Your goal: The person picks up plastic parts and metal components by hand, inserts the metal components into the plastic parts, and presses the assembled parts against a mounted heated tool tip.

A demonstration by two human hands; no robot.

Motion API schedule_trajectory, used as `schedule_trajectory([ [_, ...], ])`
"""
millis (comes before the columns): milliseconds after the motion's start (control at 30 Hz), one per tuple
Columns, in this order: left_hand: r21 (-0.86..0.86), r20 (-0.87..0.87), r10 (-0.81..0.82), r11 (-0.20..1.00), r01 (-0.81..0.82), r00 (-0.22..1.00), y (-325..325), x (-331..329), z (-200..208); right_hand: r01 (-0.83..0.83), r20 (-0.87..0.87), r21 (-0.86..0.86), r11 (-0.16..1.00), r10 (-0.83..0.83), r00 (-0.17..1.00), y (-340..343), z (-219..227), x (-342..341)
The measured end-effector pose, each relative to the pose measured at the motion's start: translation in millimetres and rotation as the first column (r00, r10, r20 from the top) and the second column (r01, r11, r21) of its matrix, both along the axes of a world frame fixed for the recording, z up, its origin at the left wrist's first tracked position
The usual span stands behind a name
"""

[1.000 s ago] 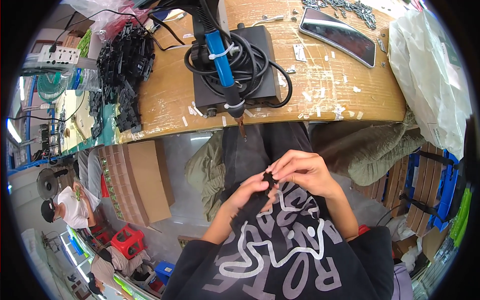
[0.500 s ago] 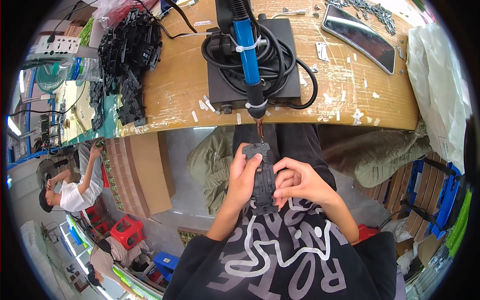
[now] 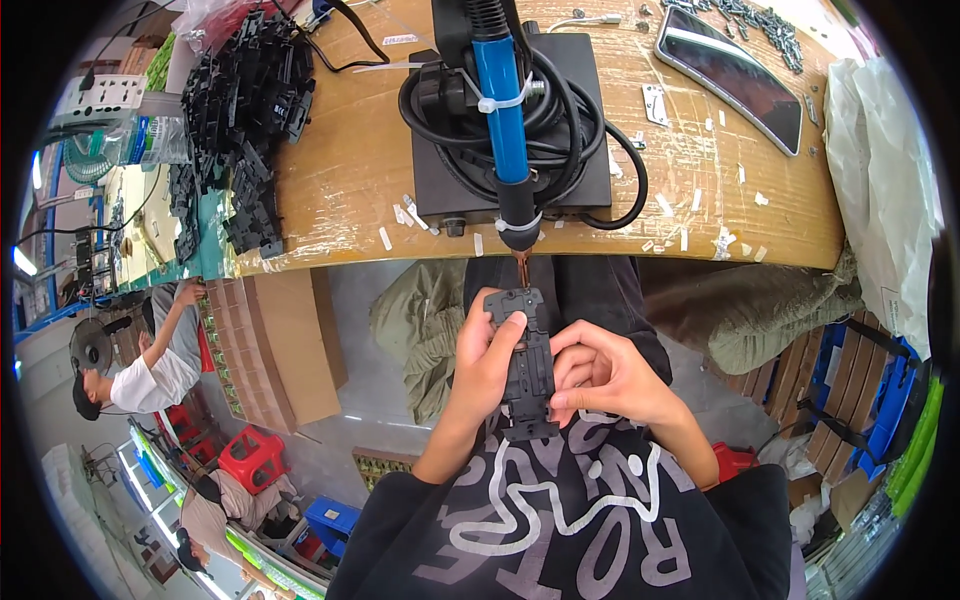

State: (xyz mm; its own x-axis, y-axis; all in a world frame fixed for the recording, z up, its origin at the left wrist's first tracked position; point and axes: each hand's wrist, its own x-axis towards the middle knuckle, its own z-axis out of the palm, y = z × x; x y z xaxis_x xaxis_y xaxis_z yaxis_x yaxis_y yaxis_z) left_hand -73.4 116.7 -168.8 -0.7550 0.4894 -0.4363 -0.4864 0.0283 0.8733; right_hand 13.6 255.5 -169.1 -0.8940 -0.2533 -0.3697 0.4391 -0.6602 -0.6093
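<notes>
A long black plastic part (image 3: 526,375) is held upright in front of my torso. My left hand (image 3: 484,355) grips its left side, the thumb pressed on its upper face. My right hand (image 3: 612,375) is curled at the lower right edge, thumb and fingertips pinched against the part; the tips are partly hidden. Just above the part's top end points the copper tip of a soldering iron (image 3: 500,115) with a blue handle, fastened by white cable ties. Whether tip and part touch, I cannot tell.
Coiled black cable lies on a dark box (image 3: 580,75) under the iron. Black plastic parts (image 3: 255,110) are heaped at the table's left; a phone (image 3: 730,80) and small metal pieces (image 3: 765,30) lie at right. A white bag (image 3: 880,180) hangs there. Co-workers sit at left.
The black part's lower end sits slightly lower in the picture, and the gap to the iron's tip looks smaller. Both hands keep their hold. At left, the co-worker in white has moved an arm.
</notes>
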Motion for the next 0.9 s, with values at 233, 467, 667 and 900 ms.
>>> schedule_trajectory([
  [233,-0.011,-0.044,0.011,1.000,-0.012,0.999,-3,3,-6,-0.004,0.001,0.033,0.999,0.004,1.000,-2,3,0],
  [467,0.006,-0.099,-0.021,1.000,0.022,0.995,-6,2,-10,-0.013,-0.003,0.146,0.989,0.013,1.000,0,1,2],
  [667,-0.048,-0.222,-0.052,0.998,0.042,0.974,-6,1,-12,-0.021,0.001,0.107,0.994,0.021,1.000,-1,-11,0],
  [900,-0.068,-0.187,-0.043,0.997,0.031,0.982,-5,-2,-9,-0.012,-0.013,0.023,1.000,0.012,1.000,0,-14,-2],
])
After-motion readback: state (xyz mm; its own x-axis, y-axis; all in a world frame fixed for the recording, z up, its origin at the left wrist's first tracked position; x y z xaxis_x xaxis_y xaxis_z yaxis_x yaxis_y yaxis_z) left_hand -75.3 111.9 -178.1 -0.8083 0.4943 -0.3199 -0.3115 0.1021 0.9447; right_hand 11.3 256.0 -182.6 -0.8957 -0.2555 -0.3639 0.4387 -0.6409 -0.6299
